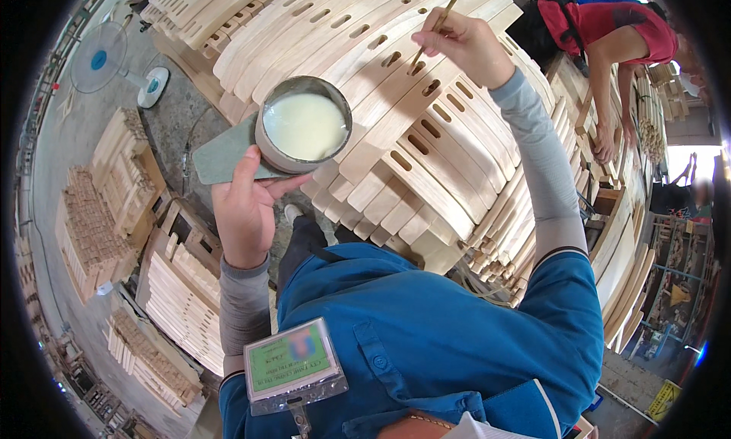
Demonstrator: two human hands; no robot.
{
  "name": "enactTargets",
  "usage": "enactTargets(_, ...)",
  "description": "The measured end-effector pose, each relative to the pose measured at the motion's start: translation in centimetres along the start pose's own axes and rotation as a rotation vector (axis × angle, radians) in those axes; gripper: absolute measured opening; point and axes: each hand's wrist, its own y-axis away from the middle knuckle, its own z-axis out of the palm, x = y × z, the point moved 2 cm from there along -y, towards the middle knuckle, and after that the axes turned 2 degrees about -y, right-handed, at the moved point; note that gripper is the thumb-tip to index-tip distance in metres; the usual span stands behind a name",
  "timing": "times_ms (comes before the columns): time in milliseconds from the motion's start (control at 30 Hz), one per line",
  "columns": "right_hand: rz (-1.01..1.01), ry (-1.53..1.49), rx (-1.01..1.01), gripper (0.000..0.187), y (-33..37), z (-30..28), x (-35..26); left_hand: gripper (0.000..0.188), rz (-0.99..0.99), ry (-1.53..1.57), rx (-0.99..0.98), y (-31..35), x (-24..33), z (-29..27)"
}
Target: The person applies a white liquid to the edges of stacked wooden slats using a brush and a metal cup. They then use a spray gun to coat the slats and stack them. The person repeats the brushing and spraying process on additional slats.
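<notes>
Over stacked slotted wooden slats [426, 127], left hand [245, 210] grip holding one glue tin [303, 133], right hand [461, 47] pinching one stick [438, 24].

Woodworking factory floor: stacked slotted wooden chair parts [426, 127], timber piles [91, 226], standing fan [103, 58].

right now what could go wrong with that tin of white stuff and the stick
1. The round tin of white liquid is full near the rim and held up by the left hand alone; a tilt could spill it onto the slotted wooden pieces.
2. The thin stick in the right hand reaches over the stack, so it may drip outside the slots.
3. The pieces lie loosely overlapped; leaning on them might shift the stack.
</notes>
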Motion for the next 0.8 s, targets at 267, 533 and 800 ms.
enactTargets(267, 0.023, -0.023, -0.016, 0.014, -0.2, -0.4, 0.8, 0.031, 0.03, 0.0, -0.017, 0.4, 0.2, -0.1)
enactTargets(533, -0.029, -0.177, 0.121, 0.013, 1.8, -5.4, -1.4, 0.037, 0.089, -0.08, -0.036, 1.0, 1.2, 0.8)
enactTargets(800, -0.123, -0.615, -0.034, 0.01, 4.7, 0.4, -10.8, 0.039, 0.172, -0.095, -0.107, 1.6, 2.6, 2.2)
